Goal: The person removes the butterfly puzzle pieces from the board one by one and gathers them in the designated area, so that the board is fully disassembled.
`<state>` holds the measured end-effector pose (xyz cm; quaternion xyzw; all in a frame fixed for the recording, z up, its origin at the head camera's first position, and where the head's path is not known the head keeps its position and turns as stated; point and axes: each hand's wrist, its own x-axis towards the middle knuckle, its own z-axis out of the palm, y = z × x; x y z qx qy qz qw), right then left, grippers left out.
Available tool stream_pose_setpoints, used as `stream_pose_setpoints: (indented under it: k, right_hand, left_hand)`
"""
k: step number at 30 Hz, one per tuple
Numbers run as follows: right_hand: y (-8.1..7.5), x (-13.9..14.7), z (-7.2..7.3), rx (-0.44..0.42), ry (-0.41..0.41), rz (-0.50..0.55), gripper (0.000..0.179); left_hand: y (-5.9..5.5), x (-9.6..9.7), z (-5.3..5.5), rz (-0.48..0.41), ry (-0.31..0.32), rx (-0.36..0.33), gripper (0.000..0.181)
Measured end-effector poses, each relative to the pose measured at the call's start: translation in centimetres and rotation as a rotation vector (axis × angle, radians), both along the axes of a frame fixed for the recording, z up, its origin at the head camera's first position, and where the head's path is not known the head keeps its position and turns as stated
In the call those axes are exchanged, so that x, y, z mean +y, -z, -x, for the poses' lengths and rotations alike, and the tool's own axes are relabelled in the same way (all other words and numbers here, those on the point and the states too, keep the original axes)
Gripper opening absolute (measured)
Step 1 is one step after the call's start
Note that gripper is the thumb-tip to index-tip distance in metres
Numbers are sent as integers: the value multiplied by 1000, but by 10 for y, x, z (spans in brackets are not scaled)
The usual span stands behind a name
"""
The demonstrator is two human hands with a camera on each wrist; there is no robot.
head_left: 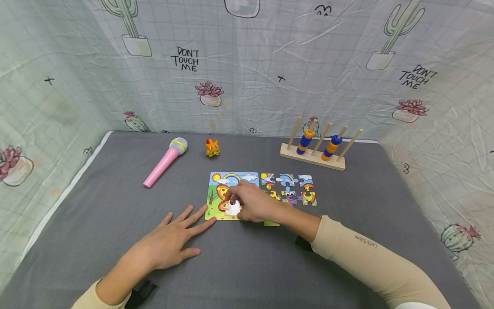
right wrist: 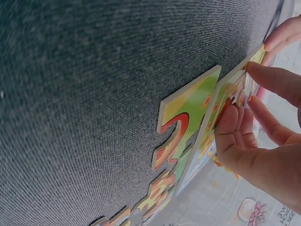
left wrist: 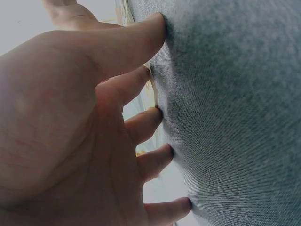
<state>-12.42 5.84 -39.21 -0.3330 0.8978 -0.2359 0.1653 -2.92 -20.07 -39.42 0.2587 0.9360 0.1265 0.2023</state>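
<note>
A colourful butterfly puzzle board [head_left: 212,213] lies mid-table, with a bare white patch [head_left: 233,209] in its lower part. Over that patch, my right hand [head_left: 252,201] has its thumb and fingers bent together, pinching a small puzzle piece [right wrist: 241,98] low against the board. Most of this piece is hidden by the fingers. My left hand [head_left: 172,241] rests on the table with fingers spread, its index fingertip and thumb-side fingers right at the board's left edge. Loose puzzle pieces [head_left: 287,180] lie in rows beside the board; a green-cornered piece [right wrist: 197,101] is partly under the right forearm.
At the back left lie a pink toy microphone [head_left: 162,166] and a small orange figure [head_left: 212,148]. A wooden peg stand [head_left: 312,158] with blue and orange beads is at the back right. A printed cloth [head_left: 247,64] hangs behind the grey table [head_left: 359,206].
</note>
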Motion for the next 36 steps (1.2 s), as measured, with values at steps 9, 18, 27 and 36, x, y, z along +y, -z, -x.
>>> stream_pose_setpoints:
  k: [9, 18, 27, 36]
  right_hand:
    - [-1, 0, 2, 3, 8, -21, 47]
    - [0, 3, 1, 2, -4, 8, 45]
    - [-1, 13, 0, 5, 10, 55, 44]
    - [-3, 28, -5, -26, 56, 77, 45]
  left_hand:
    - [1, -1, -1, -5, 3, 17, 76]
    - [1, -1, 0, -5, 6, 13, 76]
    - [0, -1, 1, 4, 0, -3, 76]
    - [-1, -1, 1, 4, 1, -19, 76]
